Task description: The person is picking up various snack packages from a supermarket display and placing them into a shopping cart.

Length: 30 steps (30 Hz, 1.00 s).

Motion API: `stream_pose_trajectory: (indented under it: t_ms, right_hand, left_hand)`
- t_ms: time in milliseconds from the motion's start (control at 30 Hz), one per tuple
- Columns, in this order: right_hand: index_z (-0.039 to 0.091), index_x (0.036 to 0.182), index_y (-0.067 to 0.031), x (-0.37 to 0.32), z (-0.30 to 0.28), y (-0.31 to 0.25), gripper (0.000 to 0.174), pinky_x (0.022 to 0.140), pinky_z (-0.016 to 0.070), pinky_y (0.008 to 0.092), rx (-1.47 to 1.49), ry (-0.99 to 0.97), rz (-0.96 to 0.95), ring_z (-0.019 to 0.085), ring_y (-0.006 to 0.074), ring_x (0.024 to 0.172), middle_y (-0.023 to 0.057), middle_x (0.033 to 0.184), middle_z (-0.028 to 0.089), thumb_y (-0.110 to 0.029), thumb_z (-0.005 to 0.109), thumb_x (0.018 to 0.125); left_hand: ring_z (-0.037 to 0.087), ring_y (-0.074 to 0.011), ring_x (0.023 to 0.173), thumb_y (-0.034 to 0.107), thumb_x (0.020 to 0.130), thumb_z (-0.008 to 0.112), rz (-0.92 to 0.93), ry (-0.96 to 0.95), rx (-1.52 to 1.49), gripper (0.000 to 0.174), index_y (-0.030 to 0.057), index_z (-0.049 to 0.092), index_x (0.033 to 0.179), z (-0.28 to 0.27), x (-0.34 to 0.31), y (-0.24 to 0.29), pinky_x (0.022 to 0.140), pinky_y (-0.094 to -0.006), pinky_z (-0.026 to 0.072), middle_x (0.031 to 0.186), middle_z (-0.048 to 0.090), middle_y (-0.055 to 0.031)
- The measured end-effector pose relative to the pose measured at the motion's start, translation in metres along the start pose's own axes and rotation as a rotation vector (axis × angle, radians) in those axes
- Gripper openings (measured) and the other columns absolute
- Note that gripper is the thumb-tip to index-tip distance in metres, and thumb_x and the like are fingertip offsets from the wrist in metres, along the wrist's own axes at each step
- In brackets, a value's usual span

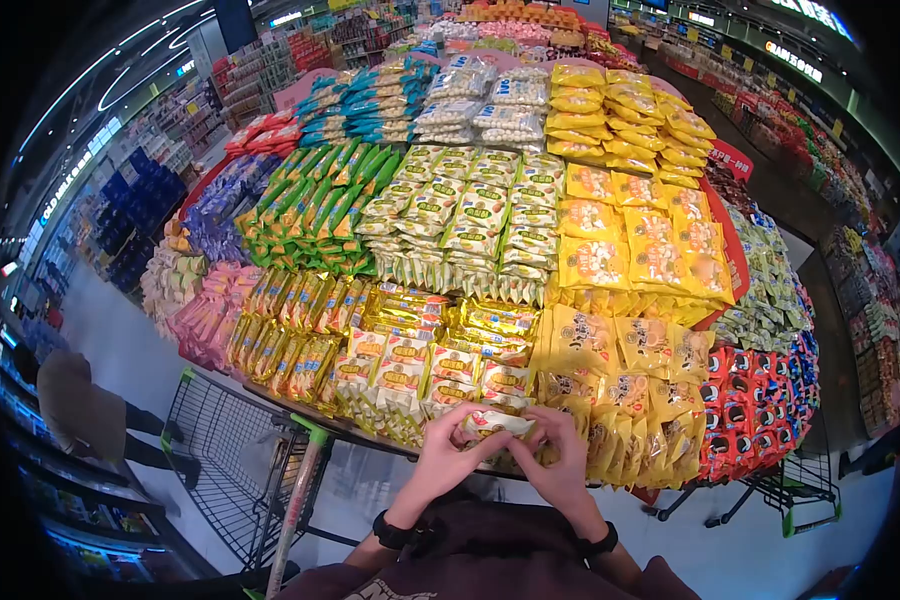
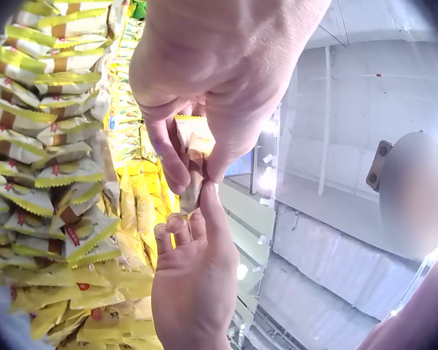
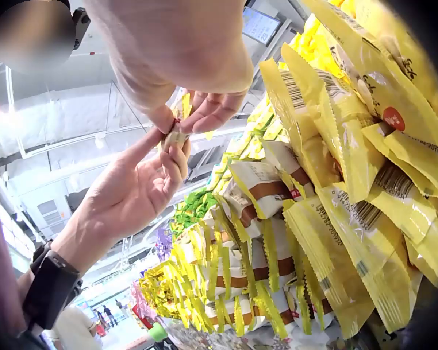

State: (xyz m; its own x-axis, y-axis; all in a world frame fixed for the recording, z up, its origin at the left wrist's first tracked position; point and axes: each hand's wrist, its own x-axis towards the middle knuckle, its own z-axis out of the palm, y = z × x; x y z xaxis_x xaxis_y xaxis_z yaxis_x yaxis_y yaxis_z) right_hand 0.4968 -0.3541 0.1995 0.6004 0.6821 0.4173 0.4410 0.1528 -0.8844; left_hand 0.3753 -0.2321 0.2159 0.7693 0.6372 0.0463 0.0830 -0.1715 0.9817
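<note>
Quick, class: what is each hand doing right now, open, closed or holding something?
Left hand: fingers pinch one end of the snack packet.
Right hand: fingers pinch its other end.

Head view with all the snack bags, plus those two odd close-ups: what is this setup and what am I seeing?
No machine here: the grips are a person's bare hands. The wide picture comes from a camera on their head, looking down. The close-ups come from a camera on each wrist. The left hand and right hand together pinch one small snack packet. Before them a display stand is piled with rows of yellow, green and blue snack bags. A wire trolley stands to the left.
</note>
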Motion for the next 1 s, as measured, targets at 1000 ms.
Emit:
stream_pose_trajectory:
  t_ms: [1000]
  right_hand:
    - [0.055, 0.116, -0.0009, -0.005, -0.025, -0.016, 0.034, 0.068, 0.0496, 0.0262, -0.025, -0.133, 0.077, 0.063, 0.0143, 0.078, 0.0088, 0.102, 0.066, -0.001, 0.066, 0.084]
  left_hand:
    - [0.061, -0.0110, 0.062, 0.010, 0.095, 0.056, -0.127, 0.048, -0.528, 0.025, 0.0002, 0.055, 0.118, 0.004, -0.012, -0.015, 0.054, -0.0225, 0.0469, 0.088, 0.065, -0.0076]
